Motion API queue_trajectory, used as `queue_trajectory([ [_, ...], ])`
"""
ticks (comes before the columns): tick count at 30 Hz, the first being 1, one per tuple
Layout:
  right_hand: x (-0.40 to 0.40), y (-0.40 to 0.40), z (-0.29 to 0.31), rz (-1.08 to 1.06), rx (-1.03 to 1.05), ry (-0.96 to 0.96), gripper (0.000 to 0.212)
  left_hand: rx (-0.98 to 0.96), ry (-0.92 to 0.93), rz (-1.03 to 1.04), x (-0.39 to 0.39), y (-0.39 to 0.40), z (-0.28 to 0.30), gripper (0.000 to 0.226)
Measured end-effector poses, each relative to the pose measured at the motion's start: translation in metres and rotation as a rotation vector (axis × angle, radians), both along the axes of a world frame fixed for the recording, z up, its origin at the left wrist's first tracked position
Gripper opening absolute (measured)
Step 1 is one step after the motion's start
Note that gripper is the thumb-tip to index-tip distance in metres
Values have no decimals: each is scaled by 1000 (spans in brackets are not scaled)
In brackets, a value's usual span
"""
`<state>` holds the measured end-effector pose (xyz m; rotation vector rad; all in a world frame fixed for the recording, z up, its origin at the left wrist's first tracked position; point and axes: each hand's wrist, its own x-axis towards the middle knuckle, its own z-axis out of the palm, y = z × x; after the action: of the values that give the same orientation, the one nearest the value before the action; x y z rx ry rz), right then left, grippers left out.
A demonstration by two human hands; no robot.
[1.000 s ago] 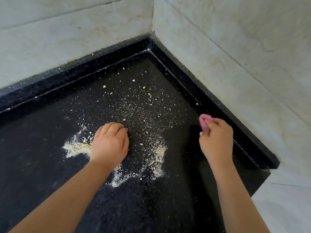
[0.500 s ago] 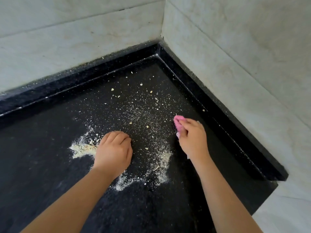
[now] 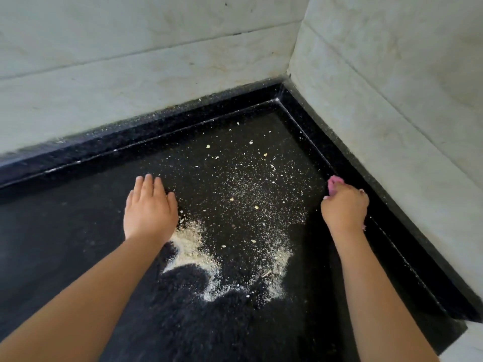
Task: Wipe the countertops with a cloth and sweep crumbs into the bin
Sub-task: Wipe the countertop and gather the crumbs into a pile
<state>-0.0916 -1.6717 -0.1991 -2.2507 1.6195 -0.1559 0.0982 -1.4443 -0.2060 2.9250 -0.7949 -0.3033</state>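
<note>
A: Black speckled worktop (image 3: 78,231) set into a corner, pale walls (image 3: 156,74) along the top and right of the frame. How far along does this look?

B: Early to middle, I'd judge. Crumbs (image 3: 248,194) are scattered over the centre, reaching up toward the corner, and a thicker pale heap (image 3: 190,246) sits lower centre, curving round toward lower right. Nothing looks lifted off yet.

A: And the 2 hands?

B: The left hand (image 3: 150,212) lies flat, fingers straight and together, palm down at centre left, its near edge touching the top of the heap. It holds nothing. The right hand (image 3: 345,207) at centre right is closed round a pink cloth (image 3: 334,182); only a small bunched bit pokes out above the knuckles, just beside the raised black rim (image 3: 392,231).

A: So what's done?

B: The left part of the worktop shows few crumbs, and so does the strip along the bottom, which suggests some gathering. The heap says the same. I can't tell whether the cloth is pressing on the surface or is just above it.

A: What's left?

B: Most of it, I'd say. The loose scatter needs drawing into the heap, the rim has specks on it, and the heap must go into a bin. No bin is in view, so where that is I can't say.
</note>
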Motion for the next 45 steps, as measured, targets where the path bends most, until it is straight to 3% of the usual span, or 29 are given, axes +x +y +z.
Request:
queue_trajectory([
  [3,2,23,15,106,243,-266,32,39,83,25,14,4,-1,53],
  [6,-1,52,24,304,109,-442,34,14,166,35,20,8,-4,52],
  [10,-14,20,14,243,-222,-242,35,-17,187,5,23,16,-8,51],
  [15,-8,9,-10,113,-119,-31,37,-63,196,3,25,19,-9,49],
  [17,0,23,-7,170,-82,-90,32,-85,195,-3,26,20,-9,48],
  [19,7,38,5,231,-18,-269,30,-99,184,-6,28,22,-7,47],
  [21,15,39,14,250,-104,-352,31,-107,166,-6,31,24,-6,46],
  [23,25,16,12,240,-185,-299,34,-110,152,-13,34,25,-5,45],
  [28,42,-25,-16,141,-109,-85,34,-137,143,-14,35,27,-5,44],
  [31,45,6,-15,196,-59,-141,38,-146,117,-13,34,26,-8,43],
  [34,49,34,4,364,85,-323,38,-157,92,-25,39,25,-7,40],
  [36,52,35,13,392,55,-391,39,-159,79,-41,48,26,-4,37],
  [40,65,-12,3,339,-132,-261,37,-127,18,-94,63,33,-5,45],
  [45,65,-37,-37,311,-133,-22,42,-90,45,-91,66,41,-19,50],
])
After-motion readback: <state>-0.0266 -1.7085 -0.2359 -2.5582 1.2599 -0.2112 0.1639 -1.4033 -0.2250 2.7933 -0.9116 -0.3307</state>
